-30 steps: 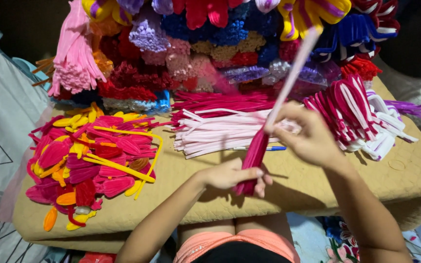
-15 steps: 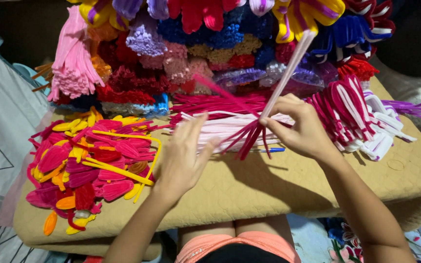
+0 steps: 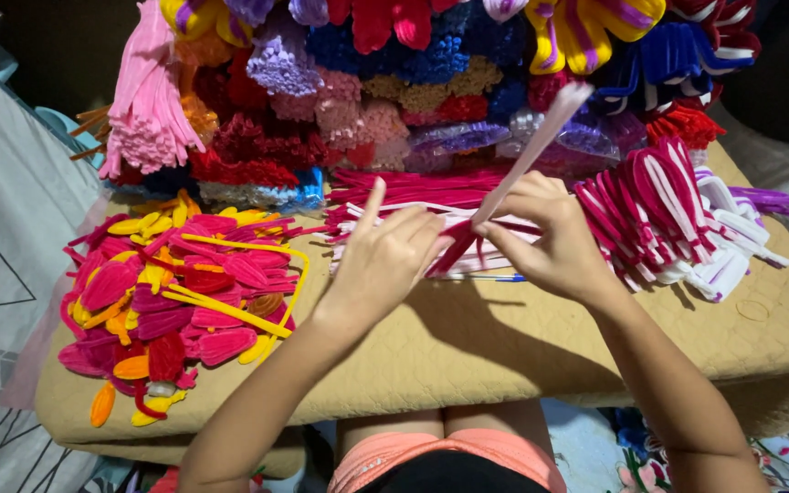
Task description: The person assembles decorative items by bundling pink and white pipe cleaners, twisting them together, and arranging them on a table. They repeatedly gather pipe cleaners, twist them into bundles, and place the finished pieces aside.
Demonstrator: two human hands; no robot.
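Fuzzy chenille stems (image 3: 394,205); matt quilted cloth pad (image 3: 522,338).

- I see open room on the tan quilted cushion (image 3: 504,347), bare from 5 to 7 o'clock below both hands.
- At 9 o'clock, the heap of pink and yellow petal pieces (image 3: 175,301) blocks my left hand (image 3: 381,265).
- At 12 o'clock, the stacked chenille bundles (image 3: 413,82) wall off the far edge.
- At 3 o'clock, looped red-and-white stems (image 3: 659,215) crowd my right hand (image 3: 550,237).

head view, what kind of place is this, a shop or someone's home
Probably a home craft spot: a padded tan cushion serves as the worktable, heaped with pipe-cleaner bundles and finished pink petals, with patterned bedding beside it.
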